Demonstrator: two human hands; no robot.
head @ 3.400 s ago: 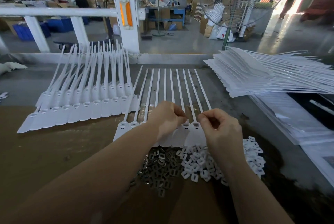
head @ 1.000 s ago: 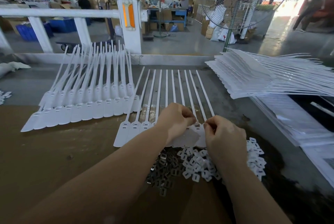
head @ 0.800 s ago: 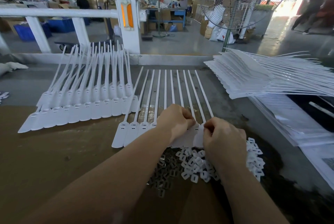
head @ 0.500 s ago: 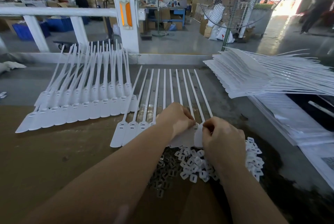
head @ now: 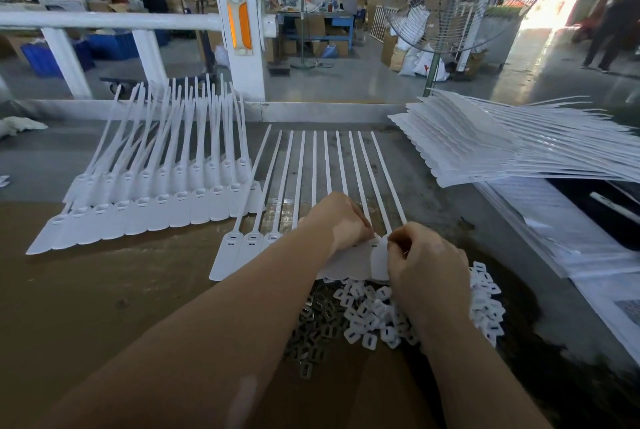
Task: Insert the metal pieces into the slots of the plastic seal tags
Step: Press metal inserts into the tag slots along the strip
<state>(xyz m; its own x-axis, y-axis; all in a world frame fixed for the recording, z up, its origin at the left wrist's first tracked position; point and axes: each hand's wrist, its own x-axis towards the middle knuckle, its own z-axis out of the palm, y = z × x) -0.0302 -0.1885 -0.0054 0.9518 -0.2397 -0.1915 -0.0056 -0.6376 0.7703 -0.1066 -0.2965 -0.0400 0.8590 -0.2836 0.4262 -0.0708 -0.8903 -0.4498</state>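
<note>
Since half a second ago, little has shifted: both hands stay over the row of seal tags. Left hand rests with curled fingers on the tag heads; right hand pinches something too small to identify at the rightmost tag's slot. Metal pieces lie just below both hands' fingers, beside white caps.

The long white seal tags fanned across the middle of the worktop look like smooth, faintly glossy plastic, as do the small white square caps heaped near its front edge. Beside them, the grey slotted metal pieces glint dully. The brown worktop looks matt and scuffed, like worn board.
</note>
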